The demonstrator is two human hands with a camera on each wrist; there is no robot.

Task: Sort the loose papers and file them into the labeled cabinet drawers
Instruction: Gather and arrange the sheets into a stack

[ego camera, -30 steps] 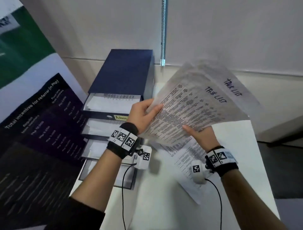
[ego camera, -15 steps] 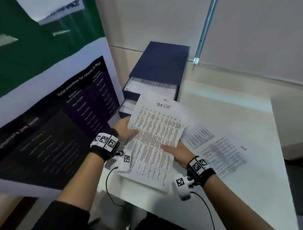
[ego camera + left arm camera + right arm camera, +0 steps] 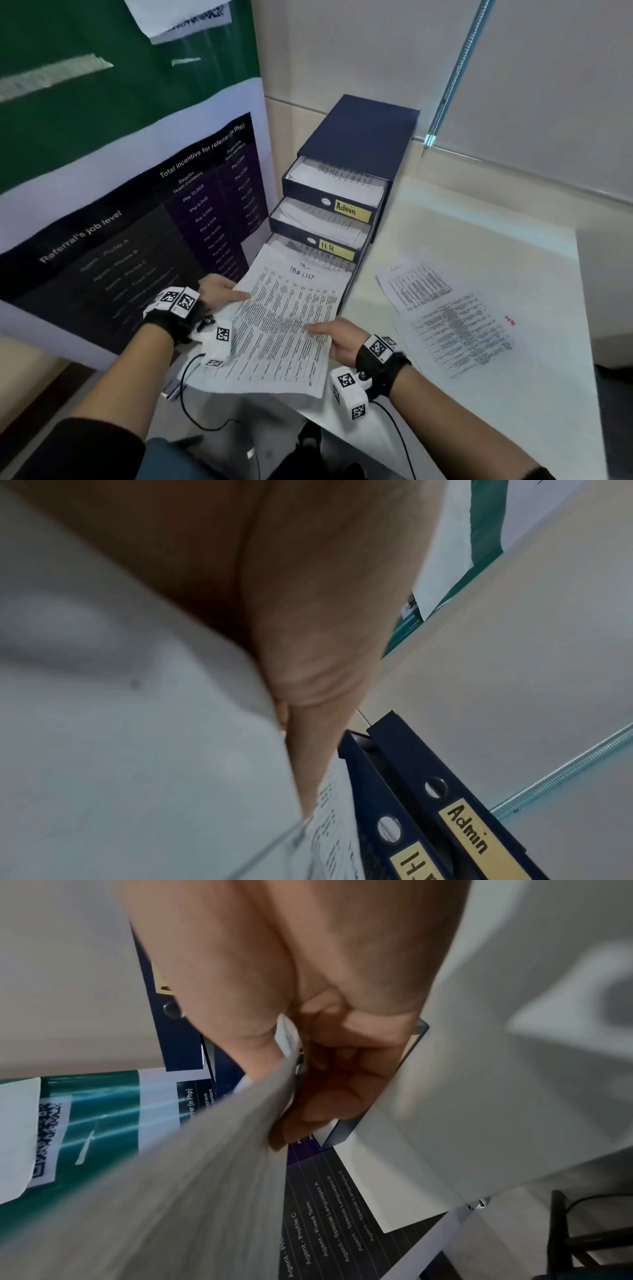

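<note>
Sheaf of white printed papers headed "Task List" (image 3: 284, 322) held level over the white table's (image 3: 479, 226) left front edge, leading edge at the third open drawer of the navy drawer cabinet (image 3: 359, 137), likely for filing; left hand (image 3: 219, 289) and right hand (image 3: 337, 337) pinch opposite sides, thumbs on top; loose printed sheets (image 3: 448, 315) wait mid-table.

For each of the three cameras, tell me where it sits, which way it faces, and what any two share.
Head: worn high, looking down at cabinet, table; both forearms, left hand, right hand holding task list papers.
Left wrist: along palm toward Admin label.
Right wrist: along fingers pinching papers, toward poster.
Shared: papers, cabinet.
</note>
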